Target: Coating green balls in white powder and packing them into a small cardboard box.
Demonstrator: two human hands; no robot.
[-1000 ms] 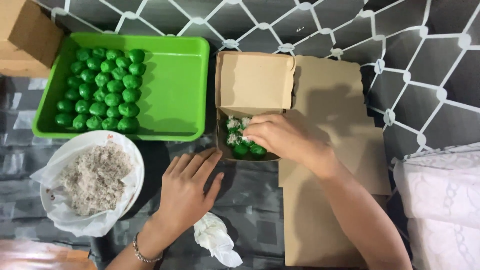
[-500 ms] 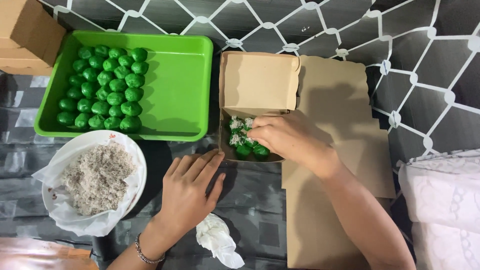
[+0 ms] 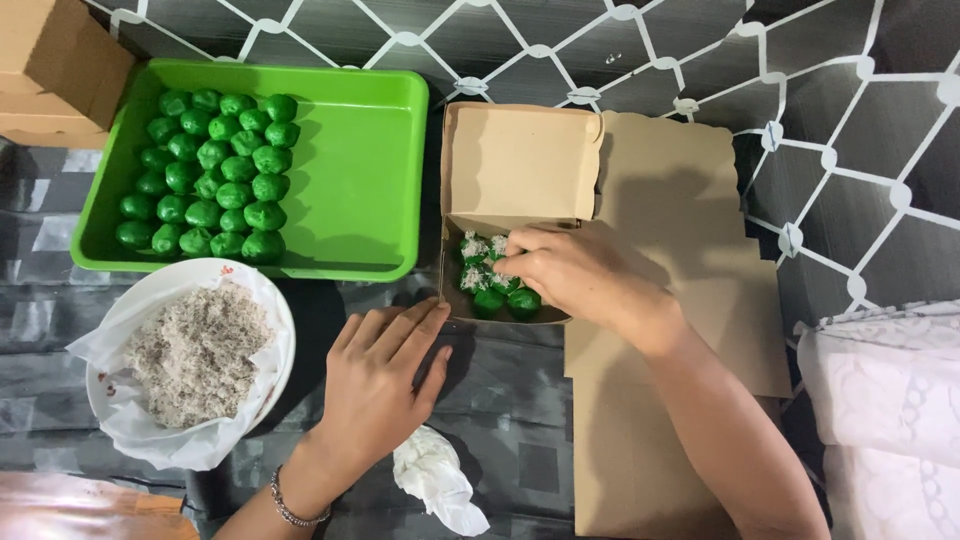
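1. The flat cardboard sheets (image 3: 680,300) are lying under the right forearm and the small box (image 3: 520,190); they are sitting loosely stacked, so a sweep of the arm could be sliding them and dragging the box along.
2. The green tray (image 3: 370,170) is holding rows of plain green balls (image 3: 215,175) just left of the box; nothing is touching it, so it is looking safe.
3. The bowl (image 3: 275,330) of grated coconut (image 3: 195,350) is lying near the left wrist, and a careless pull back could be tipping the loose liner.
4. The box, lid open, is holding coated balls (image 3: 478,262); pressing could be squashing them or shedding coating.
5. The right hand (image 3: 570,275) is reaching into the box, fingers curled together over the balls; whether it is gripping one I cannot tell.
6. The left hand (image 3: 385,370) is lying flat and open, fingertips touching the box's near corner, steadying it.
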